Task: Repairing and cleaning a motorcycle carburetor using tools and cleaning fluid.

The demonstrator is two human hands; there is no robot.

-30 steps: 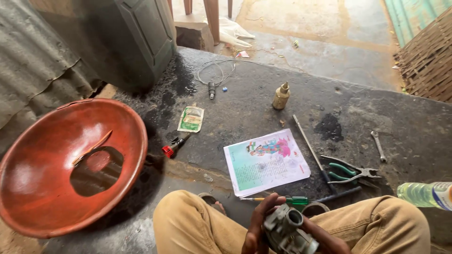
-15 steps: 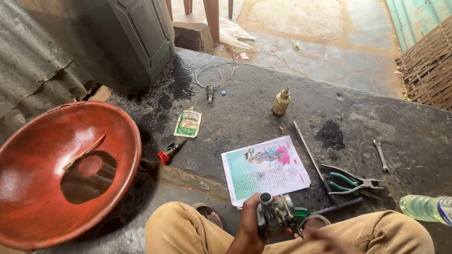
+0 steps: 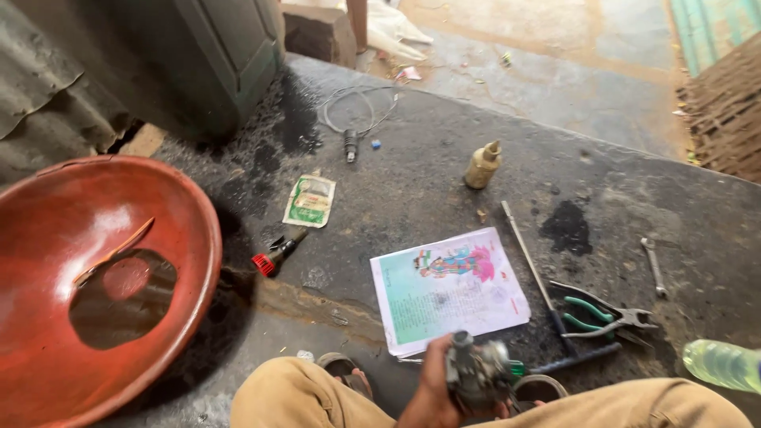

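Carb (image 3: 476, 376) off the bike, held over lap; left hand (image 3: 432, 392) fingers clenched round its body. Right hand hidden behind it, grip can't tell. Looks mid-strip: pliers (image 3: 606, 317), driver (image 3: 547, 297), spanner (image 3: 654, 265) lie right of fingers on slab, paper (image 3: 448, 289) just ahead, basin (image 3: 87, 285) far left.

Glossy red-brown bowl (image 3: 95, 285) with pooled dark liquid, rough oil-stained concrete slab (image 3: 444, 182), matt printed paper sheet (image 3: 448, 289), dull grey metal carburettor (image 3: 476, 376), green plastic-gripped pliers (image 3: 606, 317), bare steel spanner (image 3: 654, 267), brassy oil bottle (image 3: 482, 165)
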